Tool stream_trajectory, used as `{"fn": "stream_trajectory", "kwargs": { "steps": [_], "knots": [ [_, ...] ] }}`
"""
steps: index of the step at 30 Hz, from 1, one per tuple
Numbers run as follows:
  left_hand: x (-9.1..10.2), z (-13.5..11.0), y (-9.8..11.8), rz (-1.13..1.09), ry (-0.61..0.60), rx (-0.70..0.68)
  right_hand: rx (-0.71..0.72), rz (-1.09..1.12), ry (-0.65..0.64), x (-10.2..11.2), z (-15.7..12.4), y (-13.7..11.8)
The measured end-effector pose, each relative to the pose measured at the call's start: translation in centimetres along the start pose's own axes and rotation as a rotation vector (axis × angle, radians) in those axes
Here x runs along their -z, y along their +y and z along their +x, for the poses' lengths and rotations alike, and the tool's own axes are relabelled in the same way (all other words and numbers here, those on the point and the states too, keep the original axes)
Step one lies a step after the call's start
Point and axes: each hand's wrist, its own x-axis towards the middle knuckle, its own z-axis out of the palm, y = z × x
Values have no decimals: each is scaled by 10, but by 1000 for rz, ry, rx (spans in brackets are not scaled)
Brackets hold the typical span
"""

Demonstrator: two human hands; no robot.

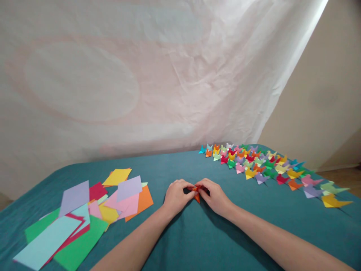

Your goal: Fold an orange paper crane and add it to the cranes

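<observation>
- Thumb and fingertips of the left hand (178, 194) pinch a small folded orange paper (197, 197) narrowly from its left side.
- The right hand (213, 196) pinches the same paper from its right, its fingers closed down and almost meeting the left ones.
- The paper sits directly between both sets of fingertips, just below the frame's centre; neither hand is clearly nearer. Its visible pointed end aims toward the bottom edge, while fingers hide its upper part, so the full long axis cannot be told.
- Both wrists bend inward, forearms spreading to the lower left and lower right.
- Around them lies a teal tablecloth (169, 169).
- Loose coloured paper sheets (96, 227) overlap at lower left.
- Folded paper birds (270, 172) stand in rows at right.
- Behind hangs a pale fabric backdrop (169, 94).
</observation>
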Motion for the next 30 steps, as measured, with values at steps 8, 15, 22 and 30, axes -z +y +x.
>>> {"fn": "stream_trajectory", "kwargs": {
  "steps": [8, 15, 22, 30],
  "knots": [
    [0, 0, 1, 48, -7, -6, -2, -1, 5, -2, -1, -8],
    [-1, 0, 1, 70, -11, 12, -26, -33, 29, -5, 1, -6],
    [3, -2, -1, 48, -59, -40, -17, -17, 27, -6, 0, 0],
    [2, -3, -5, 38, -63, -45, -5, -7, 8, -4, 0, -4]
  ]
}}
